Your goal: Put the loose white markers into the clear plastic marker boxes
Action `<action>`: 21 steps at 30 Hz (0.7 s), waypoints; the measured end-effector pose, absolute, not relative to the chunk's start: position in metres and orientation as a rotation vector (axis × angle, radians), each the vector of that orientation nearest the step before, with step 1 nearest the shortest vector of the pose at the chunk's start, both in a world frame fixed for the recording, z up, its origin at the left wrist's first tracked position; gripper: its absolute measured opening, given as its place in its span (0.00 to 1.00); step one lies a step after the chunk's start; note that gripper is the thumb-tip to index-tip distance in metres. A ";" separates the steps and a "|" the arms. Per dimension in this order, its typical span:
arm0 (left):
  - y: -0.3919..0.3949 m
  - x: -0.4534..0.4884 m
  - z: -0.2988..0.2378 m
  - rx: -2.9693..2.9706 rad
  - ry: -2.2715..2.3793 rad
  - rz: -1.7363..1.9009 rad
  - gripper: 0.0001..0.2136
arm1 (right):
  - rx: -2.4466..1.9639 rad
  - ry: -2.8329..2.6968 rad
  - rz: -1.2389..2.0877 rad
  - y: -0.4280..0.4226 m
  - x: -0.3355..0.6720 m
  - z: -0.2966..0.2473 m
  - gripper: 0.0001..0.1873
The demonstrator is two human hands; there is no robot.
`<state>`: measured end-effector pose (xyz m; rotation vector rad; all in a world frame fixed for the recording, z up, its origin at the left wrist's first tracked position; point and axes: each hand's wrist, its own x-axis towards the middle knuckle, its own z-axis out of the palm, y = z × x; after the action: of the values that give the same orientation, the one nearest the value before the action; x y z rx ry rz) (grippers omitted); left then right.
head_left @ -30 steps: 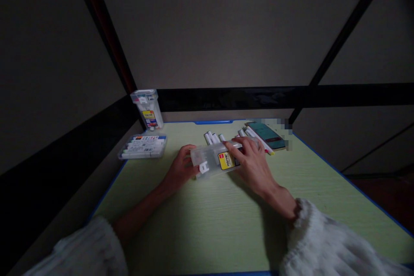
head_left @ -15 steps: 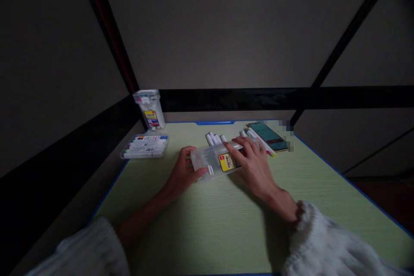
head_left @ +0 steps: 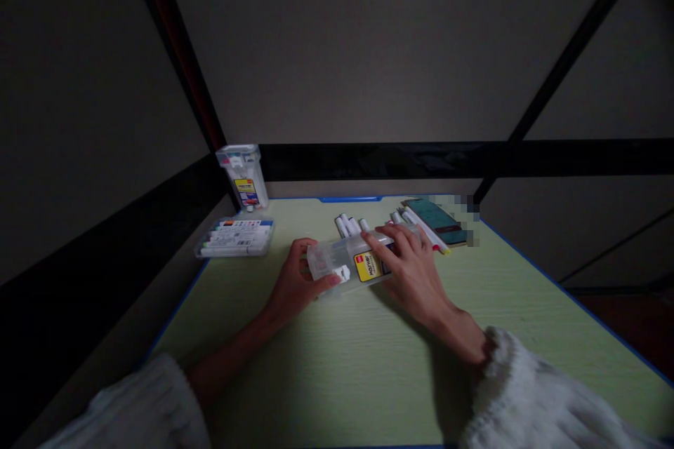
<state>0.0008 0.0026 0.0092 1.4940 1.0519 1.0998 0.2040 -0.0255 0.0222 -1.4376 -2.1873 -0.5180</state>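
Note:
Between my two hands lies a clear plastic marker case (head_left: 329, 255), tilted on its side with a yellow label facing up. My left hand (head_left: 300, 273) grips its left end, the thumb pressed beside a small white clasp (head_left: 342, 273). Across the right end my right hand (head_left: 413, 266) is wrapped, its fingers over the top and partly covering the label. Just behind the case several white markers (head_left: 345, 226) lie on the table, some of them partly hidden by the case and my right hand.
At the back left stands another clear marker case (head_left: 247, 179), with a flat case of markers (head_left: 239, 238) in front of it. A green-covered booklet (head_left: 434, 217) lies at the back right beside white markers (head_left: 429, 230). Dark-framed walls border the pale green table (head_left: 337, 379).
The case has shifted slightly to the left at its left end, and its white clasp now shows beside my left thumb. Both hands keep their hold.

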 end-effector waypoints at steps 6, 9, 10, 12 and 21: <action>0.004 -0.001 0.009 1.489 1.049 1.058 0.27 | -1.428 -2.184 -0.530 -0.024 0.205 0.021 0.38; 0.004 -0.002 0.012 1.501 1.016 1.028 0.29 | -1.428 -2.177 -0.544 -0.025 0.204 0.020 0.39; 0.003 -0.002 0.014 1.508 1.006 1.023 0.30 | -1.421 -2.164 -0.555 -0.025 0.204 0.020 0.39; 0.002 -0.001 0.016 1.522 0.986 1.019 0.31 | -1.397 -2.108 -0.579 -0.025 0.204 0.019 0.40; -0.005 0.005 0.020 1.296 1.041 1.172 0.26 | -1.212 -1.523 -0.014 -0.021 0.199 0.017 0.46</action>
<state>0.0052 -0.0052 0.0202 1.2956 1.0406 1.1725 0.1989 -0.0206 0.0173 -1.2118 -1.5232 -0.0141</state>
